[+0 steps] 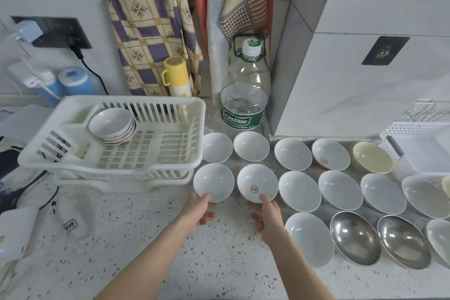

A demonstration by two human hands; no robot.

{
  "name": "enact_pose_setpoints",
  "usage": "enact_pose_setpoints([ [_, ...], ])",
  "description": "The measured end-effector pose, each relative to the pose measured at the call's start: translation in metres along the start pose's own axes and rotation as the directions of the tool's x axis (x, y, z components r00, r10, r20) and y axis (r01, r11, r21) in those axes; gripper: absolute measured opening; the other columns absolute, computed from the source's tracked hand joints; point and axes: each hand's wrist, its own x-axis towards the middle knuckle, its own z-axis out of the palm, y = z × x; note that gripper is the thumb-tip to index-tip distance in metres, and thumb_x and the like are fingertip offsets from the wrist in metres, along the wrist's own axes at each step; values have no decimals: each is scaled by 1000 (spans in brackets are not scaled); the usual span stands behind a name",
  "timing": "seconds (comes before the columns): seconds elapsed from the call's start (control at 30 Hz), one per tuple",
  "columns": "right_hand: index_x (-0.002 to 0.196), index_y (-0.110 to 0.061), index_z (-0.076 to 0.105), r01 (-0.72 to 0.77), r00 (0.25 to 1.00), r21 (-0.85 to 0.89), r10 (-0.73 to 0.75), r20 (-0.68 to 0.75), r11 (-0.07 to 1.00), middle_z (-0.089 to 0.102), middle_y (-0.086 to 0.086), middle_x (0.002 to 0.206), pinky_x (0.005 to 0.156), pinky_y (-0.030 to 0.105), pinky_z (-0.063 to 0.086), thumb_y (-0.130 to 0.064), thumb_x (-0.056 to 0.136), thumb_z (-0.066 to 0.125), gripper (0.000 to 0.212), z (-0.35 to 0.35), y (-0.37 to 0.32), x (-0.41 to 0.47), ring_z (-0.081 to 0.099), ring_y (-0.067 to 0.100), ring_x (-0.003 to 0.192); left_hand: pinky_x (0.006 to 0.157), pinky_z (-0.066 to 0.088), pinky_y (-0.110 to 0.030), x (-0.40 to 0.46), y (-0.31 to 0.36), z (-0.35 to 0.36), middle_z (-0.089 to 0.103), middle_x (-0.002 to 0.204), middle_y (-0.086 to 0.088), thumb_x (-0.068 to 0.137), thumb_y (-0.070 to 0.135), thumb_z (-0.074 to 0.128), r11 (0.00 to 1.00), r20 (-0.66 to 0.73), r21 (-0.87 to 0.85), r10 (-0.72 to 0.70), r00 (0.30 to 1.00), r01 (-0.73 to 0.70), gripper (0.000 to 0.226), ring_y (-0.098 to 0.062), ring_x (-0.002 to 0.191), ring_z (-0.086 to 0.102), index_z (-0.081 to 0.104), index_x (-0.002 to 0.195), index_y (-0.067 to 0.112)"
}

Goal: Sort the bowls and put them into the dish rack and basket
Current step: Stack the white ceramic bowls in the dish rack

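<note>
Hands outstretched, left gripping white bowl, right gripping crested bowl

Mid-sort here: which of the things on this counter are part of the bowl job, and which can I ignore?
Job:
- left hand gripping a plain white bowl
- right hand gripping the emblem bowl
- dish rack with stacked bowls
- steel bowls
- white basket, far right

Ignore:
- water bottle
- yellow flask
- hanging cloths
</note>
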Motion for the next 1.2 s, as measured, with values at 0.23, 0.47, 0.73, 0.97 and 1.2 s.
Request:
enact_pose_setpoints([
  [0.23,110,-18,53,38,999,-32,-38,-5,999,75,9,94,34,18,27,-19,93,49,18,-6,1,7,40,14,51,36,30,-22,-2,-3,-1,69,95,-22,91,1,41,996,-84,-89,-1,996,-7,36,-16,50,48,47,125,8],
  [0.47,101,-13,60,68,998,9,-68,-13,998,77,8,78,35,19,24,-20,90,48,18,-6,1,0,25,12,45,38,32,-19,-27,-7,-25,74,85,-11,91,13,49,985,-97,132,121,988,-107,31,-1,37,48,51,120,23],
  [0.73,81,-13,49,266,963,216,-270,-10,939,75,20,81,34,19,21,-15,84,45,6,21,-27,-37,18,10,39,39,26,-20,-68,31,-78,76,74,-15,86,12,49,981,142,48,179,973,-188,26,-7,39,40,62,108,16],
  [0.97,80,-14,48,450,874,262,-482,70,854,73,21,79,39,23,23,-16,83,45,5,75,-73,-83,20,13,44,37,25,-20,-79,58,-144,74,80,-23,88,7,45,965,115,-134,240,964,-224,26,-10,40,35,59,109,12],
  [1.2,85,-6,57,494,844,159,-515,149,855,72,17,67,34,18,21,-13,87,49,11,153,-86,-99,22,9,36,34,24,-20,-61,59,-216,74,78,-25,90,6,44,954,-2,-185,239,971,-236,23,-11,39,31,57,109,4],
])
